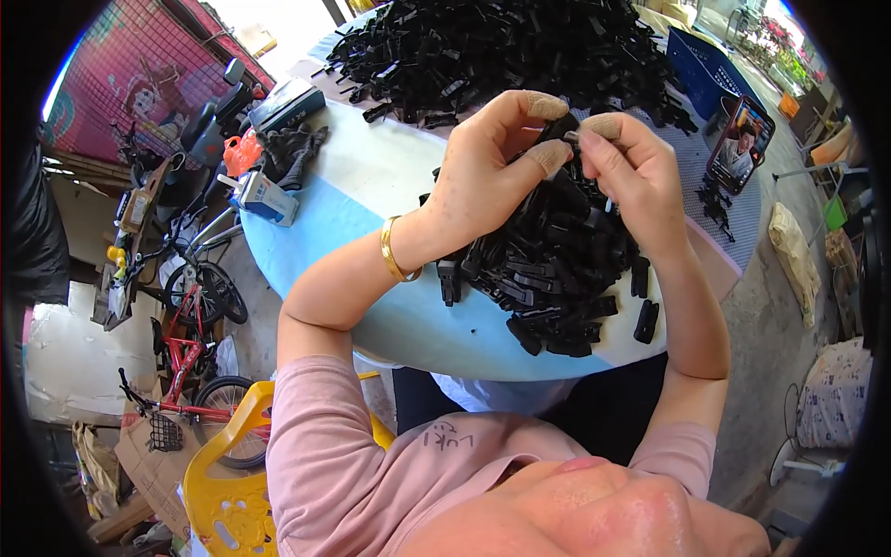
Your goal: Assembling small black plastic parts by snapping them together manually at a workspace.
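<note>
two hands (487, 162) (640, 176) held close, elbows (311, 311) bent, fingers (551, 156) pinching a black piece (557, 128).

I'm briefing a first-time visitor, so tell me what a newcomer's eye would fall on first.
First, the huge heap of small black plastic pieces across the far side of the round table. Then the left hand and right hand, fingers wrapped in tan tape, above a nearer pile. At lower left, a yellow plastic chair.
</note>
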Demonstrator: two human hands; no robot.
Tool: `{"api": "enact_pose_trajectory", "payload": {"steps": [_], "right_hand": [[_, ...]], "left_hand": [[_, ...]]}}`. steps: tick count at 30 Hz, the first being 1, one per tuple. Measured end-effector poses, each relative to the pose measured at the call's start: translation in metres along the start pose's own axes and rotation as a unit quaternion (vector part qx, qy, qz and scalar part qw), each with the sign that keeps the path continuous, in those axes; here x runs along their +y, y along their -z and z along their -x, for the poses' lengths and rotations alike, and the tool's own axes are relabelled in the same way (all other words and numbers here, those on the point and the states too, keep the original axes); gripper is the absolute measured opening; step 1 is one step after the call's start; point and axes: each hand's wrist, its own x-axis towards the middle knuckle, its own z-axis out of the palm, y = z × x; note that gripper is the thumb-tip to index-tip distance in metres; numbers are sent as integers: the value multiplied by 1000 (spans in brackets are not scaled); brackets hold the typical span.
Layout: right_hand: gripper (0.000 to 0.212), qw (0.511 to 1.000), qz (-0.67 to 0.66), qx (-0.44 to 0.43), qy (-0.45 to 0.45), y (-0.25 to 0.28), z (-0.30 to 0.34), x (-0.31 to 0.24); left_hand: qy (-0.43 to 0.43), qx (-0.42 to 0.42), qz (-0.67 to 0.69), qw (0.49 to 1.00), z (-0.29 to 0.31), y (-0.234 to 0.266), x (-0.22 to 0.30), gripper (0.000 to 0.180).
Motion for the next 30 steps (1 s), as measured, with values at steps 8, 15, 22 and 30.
{"api": "enact_pose_trajectory", "payload": {"steps": [8,15,22,30], "right_hand": [[15,1000,17,-13,0,-5,0,-1],[15,1000,10,-13,-17,-7,2,-2],[13,1000,16,-19,-6,-10,4,-6],[17,975,140,25,168,4,1,1]], "left_hand": [[-50,5,-37,998,0,3,1,28],[-120,23,-116,986,3,0,0,21],[-184,-13,-254,949,7,7,3,28],[66,-18,242,968,-13,14,23,31]]}}
